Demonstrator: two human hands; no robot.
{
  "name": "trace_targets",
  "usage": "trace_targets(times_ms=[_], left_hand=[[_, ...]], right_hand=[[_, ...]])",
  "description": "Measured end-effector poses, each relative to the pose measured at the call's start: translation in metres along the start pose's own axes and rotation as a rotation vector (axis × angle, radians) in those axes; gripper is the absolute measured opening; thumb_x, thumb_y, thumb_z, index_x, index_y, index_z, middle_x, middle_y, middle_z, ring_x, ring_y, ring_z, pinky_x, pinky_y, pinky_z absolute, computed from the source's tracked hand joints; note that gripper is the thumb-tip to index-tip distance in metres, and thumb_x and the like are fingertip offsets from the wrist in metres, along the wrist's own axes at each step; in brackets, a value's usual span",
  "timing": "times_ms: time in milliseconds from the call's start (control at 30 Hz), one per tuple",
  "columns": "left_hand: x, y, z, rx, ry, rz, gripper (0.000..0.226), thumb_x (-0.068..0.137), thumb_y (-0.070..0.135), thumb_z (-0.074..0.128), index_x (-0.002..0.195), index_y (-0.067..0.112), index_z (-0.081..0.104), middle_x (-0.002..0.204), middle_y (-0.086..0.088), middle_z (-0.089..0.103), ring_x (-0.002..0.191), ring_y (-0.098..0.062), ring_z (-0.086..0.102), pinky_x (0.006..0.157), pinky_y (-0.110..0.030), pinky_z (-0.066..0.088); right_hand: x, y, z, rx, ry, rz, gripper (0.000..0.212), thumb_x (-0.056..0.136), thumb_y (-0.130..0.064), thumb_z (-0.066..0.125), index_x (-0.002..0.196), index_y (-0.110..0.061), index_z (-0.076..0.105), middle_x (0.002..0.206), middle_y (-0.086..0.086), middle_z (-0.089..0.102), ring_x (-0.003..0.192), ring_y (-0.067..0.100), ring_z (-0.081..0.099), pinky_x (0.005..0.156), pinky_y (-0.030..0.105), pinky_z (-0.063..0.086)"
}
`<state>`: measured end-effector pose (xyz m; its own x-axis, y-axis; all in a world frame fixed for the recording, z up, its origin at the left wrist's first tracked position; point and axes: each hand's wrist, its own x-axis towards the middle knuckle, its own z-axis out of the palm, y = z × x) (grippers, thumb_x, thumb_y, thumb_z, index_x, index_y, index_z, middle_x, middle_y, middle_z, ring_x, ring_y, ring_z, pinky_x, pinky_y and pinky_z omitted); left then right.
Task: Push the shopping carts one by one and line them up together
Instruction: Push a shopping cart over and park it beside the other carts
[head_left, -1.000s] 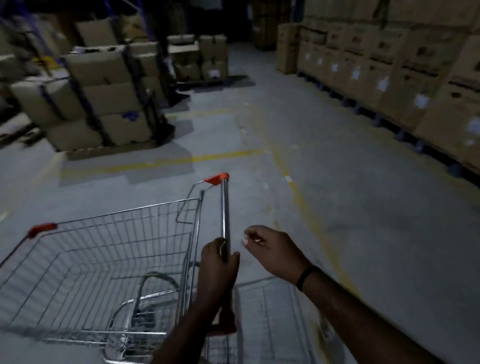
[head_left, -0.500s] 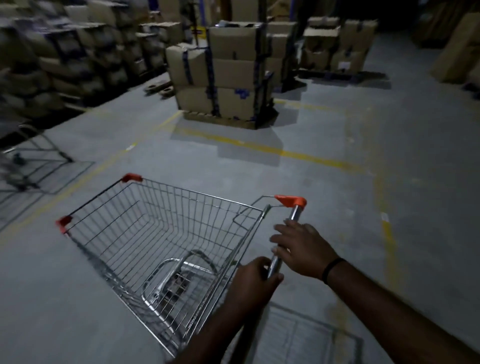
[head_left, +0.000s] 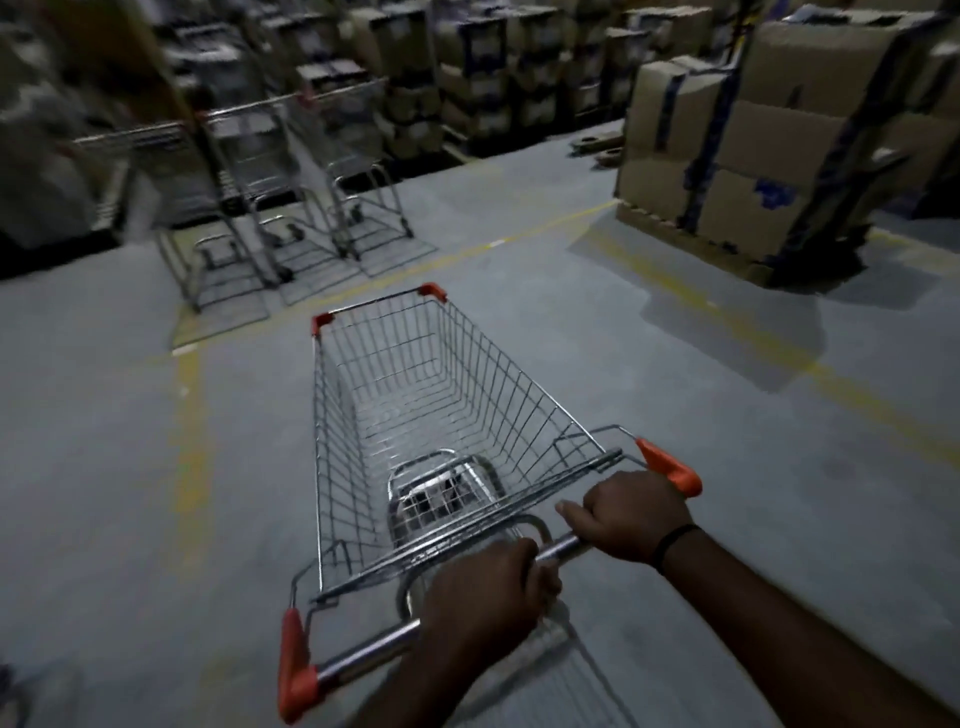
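Dim warehouse: grey concrete floor (head_left: 130, 493) with yellow lines, cartons stacked along the back wall.

- The fingers (head_left: 535, 566) of my left hand (head_left: 483, 597) are curled tight round the steel handle bar (head_left: 363, 656).
- My right hand (head_left: 631, 512) is wrapped round the same bar, next to its orange end cap.
- The cart (head_left: 374, 312) is directly ahead of me. I can see no load in the basket.
- Change: a second ago the right hand hung off the bar and the cart lay side-on to me. Now both hands grip and the cart has swung round nose-forward.
- The row of parked carts (head_left: 270, 171) has come into view at upper left. It is blurred and well apart from my cart.
- A pallet of boxes (head_left: 753, 156) stands off to the right.

Reading: the turn looks finished and the straight push can start. The nose points a little right of the row, so I expect to steer slightly left before nesting.
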<state>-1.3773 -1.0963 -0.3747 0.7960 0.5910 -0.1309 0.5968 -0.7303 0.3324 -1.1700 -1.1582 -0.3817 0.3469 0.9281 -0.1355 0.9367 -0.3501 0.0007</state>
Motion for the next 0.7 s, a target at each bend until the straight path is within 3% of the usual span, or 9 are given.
trace_targets(times_ms=[133,333,433,533,600,700], left_hand=[[0.002,-0.005,0.009,0.089,0.061,-0.068,0.047,0.1,0.062,0.021,0.112,0.032,0.055,0.103,0.004,0.07,0.094,-0.022,0.067,0.076,-0.036,0.05],[0.011,-0.019,0.006,0.183,0.151,-0.142,0.061,0.1,0.063,0.014,0.096,0.027,0.062,0.089,0.004,0.069,0.083,-0.02,0.067,0.068,-0.032,0.044],[0.025,-0.03,0.003,0.202,0.167,-0.204,0.063,0.098,0.065,0.014,0.094,0.026,0.062,0.086,0.001,0.07,0.082,-0.021,0.068,0.069,-0.033,0.048],[0.043,-0.044,-0.004,0.213,0.168,-0.238,0.063,0.096,0.066,0.017,0.093,0.025,0.065,0.086,-0.001,0.071,0.084,-0.023,0.067,0.072,-0.034,0.05],[0.06,-0.056,-0.01,0.208,0.164,-0.256,0.062,0.095,0.067,0.02,0.093,0.027,0.067,0.084,0.001,0.07,0.082,-0.021,0.067,0.071,-0.032,0.049],[0.089,-0.074,-0.02,0.2,0.157,-0.264,0.058,0.092,0.07,0.022,0.086,0.03,0.064,0.079,0.003,0.069,0.079,-0.018,0.066,0.07,-0.031,0.05]], right_hand=[[0.005,-0.001,0.002,-0.036,-0.02,-0.08,0.081,0.09,-0.076,0.015,0.078,-0.018,0.07,0.086,0.004,0.071,0.085,0.022,0.068,0.079,0.033,0.05],[0.015,-0.008,-0.004,0.066,-0.089,-0.209,0.101,0.068,-0.092,-0.006,0.064,-0.02,0.064,0.065,-0.003,0.058,0.071,0.016,0.063,0.082,0.037,0.052],[0.022,-0.008,-0.016,0.089,-0.152,-0.246,0.092,0.07,-0.096,0.006,0.059,-0.021,0.057,0.063,-0.005,0.054,0.073,0.015,0.06,0.082,0.034,0.05],[0.038,-0.008,-0.024,0.095,-0.204,-0.259,0.081,0.077,-0.092,0.021,0.063,-0.021,0.056,0.075,0.0,0.061,0.077,0.017,0.058,0.072,0.031,0.041],[0.055,-0.009,-0.026,0.11,-0.229,-0.255,0.081,0.076,-0.093,0.023,0.06,-0.021,0.054,0.079,0.002,0.065,0.079,0.019,0.061,0.069,0.03,0.038],[0.081,-0.01,-0.027,0.166,-0.275,-0.224,0.087,0.067,-0.1,0.02,0.059,-0.021,0.054,0.067,-0.005,0.058,0.07,0.014,0.058,0.067,0.03,0.043]])
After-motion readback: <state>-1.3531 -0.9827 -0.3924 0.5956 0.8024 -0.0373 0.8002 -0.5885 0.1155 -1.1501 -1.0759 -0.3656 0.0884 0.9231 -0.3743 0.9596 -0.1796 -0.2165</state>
